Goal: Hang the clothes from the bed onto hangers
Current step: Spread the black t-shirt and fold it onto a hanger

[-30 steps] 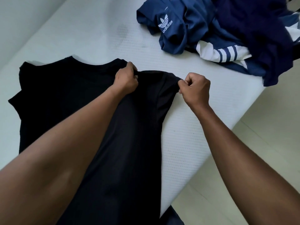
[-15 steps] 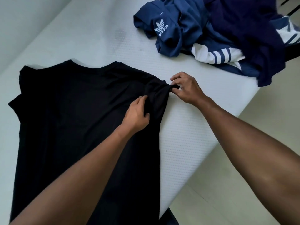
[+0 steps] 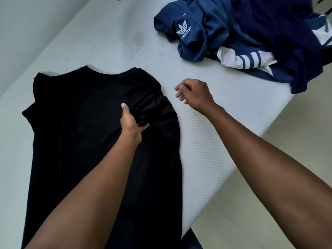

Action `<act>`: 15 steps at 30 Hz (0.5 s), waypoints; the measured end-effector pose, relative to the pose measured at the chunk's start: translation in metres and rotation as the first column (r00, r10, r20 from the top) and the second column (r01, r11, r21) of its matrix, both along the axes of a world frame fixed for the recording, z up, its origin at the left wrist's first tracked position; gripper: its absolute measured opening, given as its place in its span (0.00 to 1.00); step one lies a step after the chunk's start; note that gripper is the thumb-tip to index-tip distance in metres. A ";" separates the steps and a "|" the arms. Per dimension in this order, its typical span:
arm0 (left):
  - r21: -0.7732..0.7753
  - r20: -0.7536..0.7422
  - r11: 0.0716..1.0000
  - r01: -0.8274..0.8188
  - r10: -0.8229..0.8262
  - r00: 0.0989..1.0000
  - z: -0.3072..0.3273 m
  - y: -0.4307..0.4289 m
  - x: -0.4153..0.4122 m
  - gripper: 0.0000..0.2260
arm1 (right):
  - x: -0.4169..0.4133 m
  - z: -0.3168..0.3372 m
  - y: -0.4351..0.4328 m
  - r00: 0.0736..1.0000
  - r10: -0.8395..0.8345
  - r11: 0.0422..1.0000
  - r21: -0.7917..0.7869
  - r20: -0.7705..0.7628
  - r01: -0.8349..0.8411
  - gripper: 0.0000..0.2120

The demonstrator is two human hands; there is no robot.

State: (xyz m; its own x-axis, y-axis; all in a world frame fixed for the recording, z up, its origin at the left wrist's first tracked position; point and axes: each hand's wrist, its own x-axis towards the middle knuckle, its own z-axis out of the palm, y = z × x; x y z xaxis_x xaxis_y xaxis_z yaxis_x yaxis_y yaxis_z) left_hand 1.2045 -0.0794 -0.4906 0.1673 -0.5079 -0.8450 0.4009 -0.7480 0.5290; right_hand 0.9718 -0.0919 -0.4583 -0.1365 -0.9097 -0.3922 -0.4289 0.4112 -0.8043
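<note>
While the black t-shirt (image 3: 80, 132) lies spread flat on the white bed (image 3: 107, 42) with its neck pointing away, the left hand (image 3: 131, 123) sits on it by the sleeve nearest the bed's edge. As far as I can make out against all that black, its fingers are curled into a bunched fold of that sleeve, thumb sticking up. The right hand (image 3: 195, 95) hovers just beside the sleeve over bare mattress, fingers loosely curled with nothing in it, and a heap of navy clothes (image 3: 251, 33) with a white adidas logo lies further back, well apart from the shirt.
</note>
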 end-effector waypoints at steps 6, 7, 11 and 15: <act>0.063 0.311 0.995 0.080 -0.096 0.946 -0.011 0.018 0.016 0.05 | 0.011 -0.038 0.015 0.963 0.257 0.957 0.159 -0.079 -0.242 0.27; 0.063 0.318 0.993 0.104 -0.118 0.941 -0.011 0.021 0.018 0.05 | 0.018 -0.042 0.017 0.962 0.269 0.952 0.165 -0.048 -0.258 0.28; 0.079 0.316 0.974 0.213 -0.227 0.921 -0.006 0.032 0.019 0.05 | 0.034 -0.052 0.030 0.990 0.115 0.984 0.148 -0.085 -0.101 0.09; 0.075 0.296 0.959 0.275 -0.284 0.912 0.003 0.042 0.022 0.09 | 0.038 -0.049 0.065 0.965 -0.128 0.990 -0.089 -0.231 0.110 0.11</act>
